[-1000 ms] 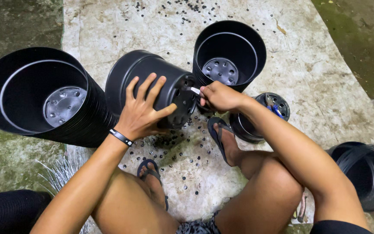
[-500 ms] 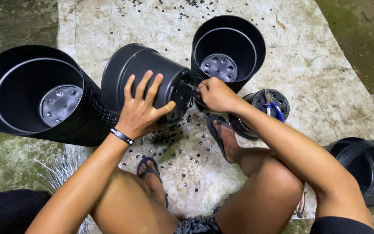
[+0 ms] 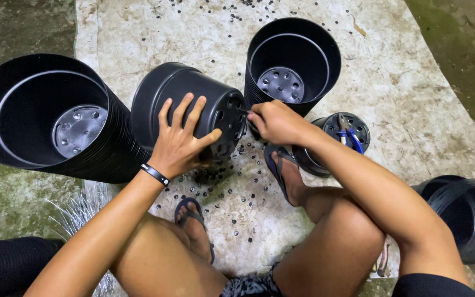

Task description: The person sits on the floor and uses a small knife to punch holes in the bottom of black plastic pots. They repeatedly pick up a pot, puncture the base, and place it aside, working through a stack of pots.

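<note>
Across the stained mat (image 3: 413, 110), the tipped pot (image 3: 188, 104) lay sideways, left hand (image 3: 180, 146) spread flat on it, right hand (image 3: 276, 122) closed round a small tool at its base.

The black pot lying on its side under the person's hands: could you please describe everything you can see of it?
The black pot looks like thin, slightly glossy plastic, round and tapered. It lies on its side on the pale mat, rim toward the upper left, its flat base with round drain holes facing right. The left hand presses flat on its wall, fingers spread. The right hand holds a small tool against the base; its tip is too small to identify. Small dark bits lie scattered on the mat below it.
</note>
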A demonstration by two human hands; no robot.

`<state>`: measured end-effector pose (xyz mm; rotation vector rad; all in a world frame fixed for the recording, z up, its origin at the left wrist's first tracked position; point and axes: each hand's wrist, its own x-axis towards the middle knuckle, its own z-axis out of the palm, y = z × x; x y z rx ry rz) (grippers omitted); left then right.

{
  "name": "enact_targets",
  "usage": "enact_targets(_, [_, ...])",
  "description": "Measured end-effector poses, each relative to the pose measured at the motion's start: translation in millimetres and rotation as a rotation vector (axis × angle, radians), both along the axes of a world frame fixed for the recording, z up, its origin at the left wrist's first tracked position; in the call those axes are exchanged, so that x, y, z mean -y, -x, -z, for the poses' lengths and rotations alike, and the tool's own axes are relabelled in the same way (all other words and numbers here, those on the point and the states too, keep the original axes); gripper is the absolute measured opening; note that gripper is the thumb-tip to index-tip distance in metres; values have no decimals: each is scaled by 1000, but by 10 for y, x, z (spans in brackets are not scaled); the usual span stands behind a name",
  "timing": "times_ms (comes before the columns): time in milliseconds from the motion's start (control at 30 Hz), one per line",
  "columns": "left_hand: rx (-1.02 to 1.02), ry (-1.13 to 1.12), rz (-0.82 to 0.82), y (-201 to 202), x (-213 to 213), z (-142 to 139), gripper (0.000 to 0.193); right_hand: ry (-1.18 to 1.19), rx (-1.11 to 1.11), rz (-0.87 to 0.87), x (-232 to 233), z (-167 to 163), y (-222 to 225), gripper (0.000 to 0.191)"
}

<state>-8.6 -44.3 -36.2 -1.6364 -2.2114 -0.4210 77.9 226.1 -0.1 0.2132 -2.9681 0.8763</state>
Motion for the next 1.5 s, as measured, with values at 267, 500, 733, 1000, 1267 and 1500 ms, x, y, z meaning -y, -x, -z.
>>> enact_targets(267, [92,-56,-23,80,33,-21,96,768,504,194,-166,-6,49,35])
enact_targets(500, [242,-242,-163,249,83,18,104,31,-29,-79,-192,-165,-153,26])
enact_targets(733, [215,-228,-145,186,34,26,101,-253,-124,-87,-13,-258,-204,20])
enact_targets(1000, [98,-152,-62,54,-27,-38,101,-348,-61,-156,70,-92,-177,24])
enact_targets(1267, [109,-40,-44,-34,-63,-20,96,-78,266,-135,67,1,-117,41])
enact_targets(1500, [86,-81,-35,0,-53,-31,92,610,476,-32,-66,166,-70,48])
